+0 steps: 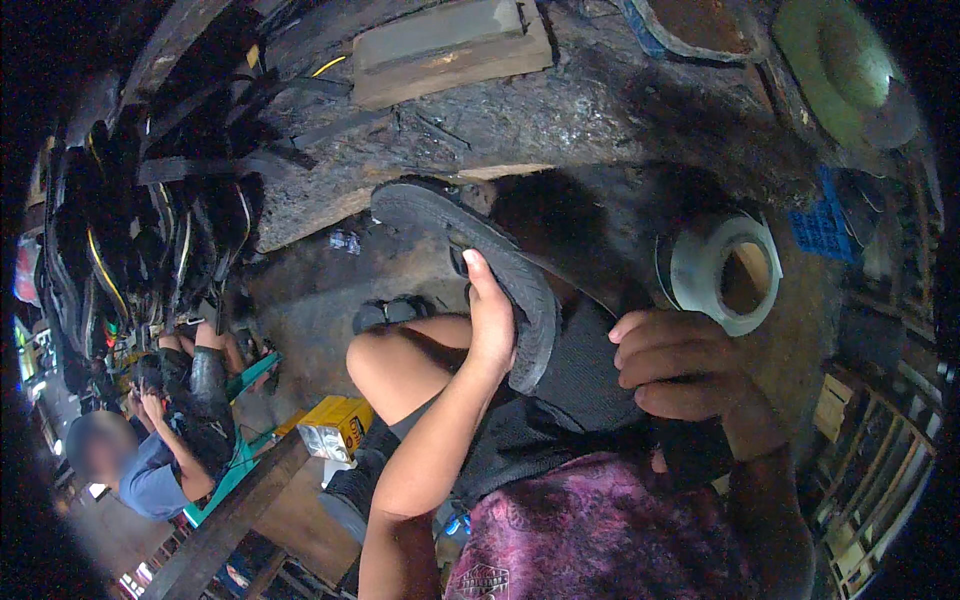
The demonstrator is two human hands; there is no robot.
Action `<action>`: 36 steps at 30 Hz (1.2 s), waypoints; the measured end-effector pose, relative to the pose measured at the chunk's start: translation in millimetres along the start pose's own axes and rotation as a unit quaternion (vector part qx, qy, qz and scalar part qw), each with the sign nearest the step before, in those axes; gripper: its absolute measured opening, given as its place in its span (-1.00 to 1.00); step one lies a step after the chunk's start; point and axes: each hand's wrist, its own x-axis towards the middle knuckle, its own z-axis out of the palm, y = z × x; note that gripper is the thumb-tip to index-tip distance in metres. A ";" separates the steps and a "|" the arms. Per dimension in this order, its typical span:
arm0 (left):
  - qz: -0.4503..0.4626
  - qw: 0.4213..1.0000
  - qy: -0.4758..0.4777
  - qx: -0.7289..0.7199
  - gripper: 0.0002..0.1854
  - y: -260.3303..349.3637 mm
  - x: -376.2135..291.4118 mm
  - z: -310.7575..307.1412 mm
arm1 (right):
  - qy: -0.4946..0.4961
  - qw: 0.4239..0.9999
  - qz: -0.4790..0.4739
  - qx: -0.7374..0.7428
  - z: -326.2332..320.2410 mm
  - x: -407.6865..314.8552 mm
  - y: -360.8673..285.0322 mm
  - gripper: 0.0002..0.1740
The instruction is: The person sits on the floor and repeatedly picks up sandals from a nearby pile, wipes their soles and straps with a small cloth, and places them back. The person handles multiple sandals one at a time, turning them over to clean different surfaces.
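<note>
My left hand (491, 315) grips a black rubber sandal sole (480, 240) at its middle. The thumb lies over its near edge beside a small black piece, and the treaded side shows. My right hand (675, 364) is closed around a dark handle just right of the sole. A long, thin dark blade (577, 281) runs from this fist up to the left, close to the sole's far edge. Shadow hides much of the blade. Part of the dark handle shows below the fist. Both hands are above my lap, in front of a worn, dark work surface (585, 112).
A whetstone on a wooden block (450, 52) lies on the work surface. Black rubber strips (150, 225) hang at the left. A roll of clear tape (739, 274) is right of my lap. A yellow box (337, 427) stands lower left, near a seated person (157, 480). A green basin (840, 75) is upper right.
</note>
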 end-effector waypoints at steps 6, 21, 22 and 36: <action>0.021 0.996 -0.010 0.091 0.03 7.9 0.2 0.8 | -0.018 0.995 -0.067 -0.065 19.4 29.2 36.0 -0.40; -0.036 0.980 -0.091 0.171 0.06 -5.8 25.4 -31.2 | -0.029 0.986 -0.120 -0.114 44.4 50.3 75.6 -0.46; -0.014 0.981 -0.095 0.169 0.07 -2.8 23.7 -30.8 | 0.043 0.981 -0.159 -0.098 50.5 56.4 81.6 -0.43; -0.044 0.978 -0.150 0.137 0.03 4.1 19.6 -32.2 | 0.020 0.979 -0.167 -0.117 56.7 89.5 103.9 -0.78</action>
